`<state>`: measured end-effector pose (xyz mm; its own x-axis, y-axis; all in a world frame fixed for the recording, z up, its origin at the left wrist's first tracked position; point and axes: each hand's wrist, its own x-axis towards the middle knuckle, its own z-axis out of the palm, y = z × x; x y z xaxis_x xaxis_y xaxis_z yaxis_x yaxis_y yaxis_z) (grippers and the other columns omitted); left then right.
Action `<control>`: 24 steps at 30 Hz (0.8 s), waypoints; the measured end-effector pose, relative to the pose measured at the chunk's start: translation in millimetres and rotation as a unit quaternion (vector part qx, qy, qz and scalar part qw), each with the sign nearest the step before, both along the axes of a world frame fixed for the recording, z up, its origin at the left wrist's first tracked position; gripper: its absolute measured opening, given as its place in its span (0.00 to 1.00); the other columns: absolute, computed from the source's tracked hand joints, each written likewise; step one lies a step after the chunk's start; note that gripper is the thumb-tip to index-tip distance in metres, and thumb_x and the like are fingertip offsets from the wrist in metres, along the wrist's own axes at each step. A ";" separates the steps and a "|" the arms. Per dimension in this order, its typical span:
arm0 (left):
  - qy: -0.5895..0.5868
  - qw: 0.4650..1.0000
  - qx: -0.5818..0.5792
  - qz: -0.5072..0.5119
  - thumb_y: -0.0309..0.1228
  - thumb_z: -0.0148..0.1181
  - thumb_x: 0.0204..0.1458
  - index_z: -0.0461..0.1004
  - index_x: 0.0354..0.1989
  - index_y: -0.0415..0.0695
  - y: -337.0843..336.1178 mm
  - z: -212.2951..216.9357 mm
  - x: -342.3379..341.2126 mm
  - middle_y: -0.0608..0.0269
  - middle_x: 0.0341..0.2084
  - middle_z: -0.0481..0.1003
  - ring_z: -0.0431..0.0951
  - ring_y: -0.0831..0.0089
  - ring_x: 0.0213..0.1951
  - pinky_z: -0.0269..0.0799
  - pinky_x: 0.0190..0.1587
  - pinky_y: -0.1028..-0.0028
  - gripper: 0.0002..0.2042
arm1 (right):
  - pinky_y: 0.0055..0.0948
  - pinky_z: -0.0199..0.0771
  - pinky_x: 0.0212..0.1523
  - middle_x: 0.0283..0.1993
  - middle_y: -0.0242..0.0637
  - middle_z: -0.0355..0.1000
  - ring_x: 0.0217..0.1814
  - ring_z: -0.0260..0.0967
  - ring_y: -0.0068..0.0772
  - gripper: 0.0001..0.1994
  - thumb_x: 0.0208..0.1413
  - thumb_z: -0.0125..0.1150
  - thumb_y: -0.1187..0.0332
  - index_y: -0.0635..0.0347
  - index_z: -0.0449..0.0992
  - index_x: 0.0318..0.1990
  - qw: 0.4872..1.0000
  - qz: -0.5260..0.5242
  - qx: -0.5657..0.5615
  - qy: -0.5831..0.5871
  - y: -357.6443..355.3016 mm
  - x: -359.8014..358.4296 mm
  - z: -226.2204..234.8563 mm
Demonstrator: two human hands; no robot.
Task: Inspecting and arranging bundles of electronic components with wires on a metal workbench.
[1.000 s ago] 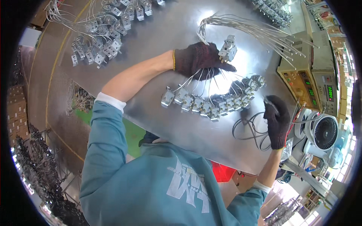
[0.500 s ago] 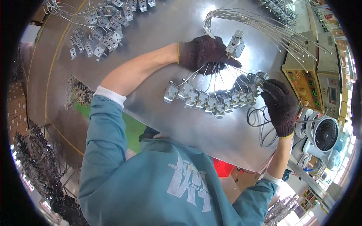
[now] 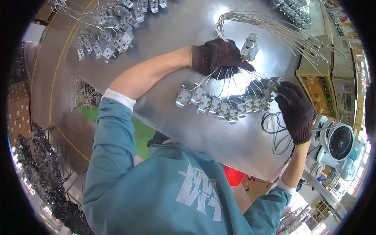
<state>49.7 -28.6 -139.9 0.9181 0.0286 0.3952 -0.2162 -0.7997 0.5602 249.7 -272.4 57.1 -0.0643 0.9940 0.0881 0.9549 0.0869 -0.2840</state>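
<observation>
My left hand (image 3: 219, 58), in a dark knitted glove, is closed around a bundle of white wires (image 3: 229, 74). The wires fan out below it to a curved row of small metal box-shaped parts (image 3: 214, 105) on the metal table. Beyond my fingers the bundle's loose ends (image 3: 270, 23) arc away to the right. One separate metal part (image 3: 249, 47) stands right beside my left fingertips. At the row's right end my right hand (image 3: 295, 111), gloved alike, has its fingers closed at the last metal part (image 3: 274, 83); its fingertips are partly hidden.
More wired metal parts (image 3: 111, 35) are heaped at the table's far left. Instruments with lit displays (image 3: 321, 92) stand at the right, with a small fan (image 3: 340, 141) nearer me. A looped cable (image 3: 274, 135) lies by my right wrist. Below the table's near edge is a red container (image 3: 234, 176).
The whole view has shifted slightly, so everything appears a little further right. Both hands keep nearly the same places relative to the wires and the row of parts.
</observation>
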 end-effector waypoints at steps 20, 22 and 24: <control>-0.020 0.998 0.055 0.021 0.32 0.66 0.55 0.74 0.69 0.67 -4.8 35.4 -13.1 0.60 0.38 0.83 0.85 0.59 0.37 0.83 0.39 0.58 0.30 | 0.34 0.82 0.53 0.53 0.44 0.84 0.53 0.84 0.38 0.12 0.65 0.70 0.72 0.62 0.84 0.54 0.980 -0.176 0.021 0.088 -39.4 -27.6 -24.7; 0.057 0.977 -0.207 -0.005 0.34 0.65 0.65 0.81 0.62 0.54 -5.4 49.3 -18.1 0.69 0.37 0.83 0.80 0.78 0.35 0.77 0.34 0.73 0.17 | 0.35 0.82 0.53 0.54 0.45 0.83 0.53 0.84 0.40 0.12 0.64 0.70 0.73 0.61 0.84 0.54 0.989 -0.138 0.035 0.036 -33.8 -30.5 -24.1; 0.091 0.938 -0.334 -0.021 0.36 0.64 0.70 0.84 0.58 0.48 -5.9 49.5 -16.9 0.74 0.36 0.83 0.78 0.87 0.33 0.74 0.32 0.81 0.13 | 0.35 0.83 0.52 0.55 0.45 0.83 0.53 0.84 0.42 0.12 0.63 0.71 0.73 0.59 0.85 0.54 0.993 -0.103 0.048 -0.020 -32.4 -29.8 -23.3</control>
<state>32.8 -34.5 -90.5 0.9744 0.1765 0.1391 -0.0925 -0.2493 0.9640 219.9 -304.8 33.8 0.1349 0.9734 0.1853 0.9657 -0.0873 -0.2444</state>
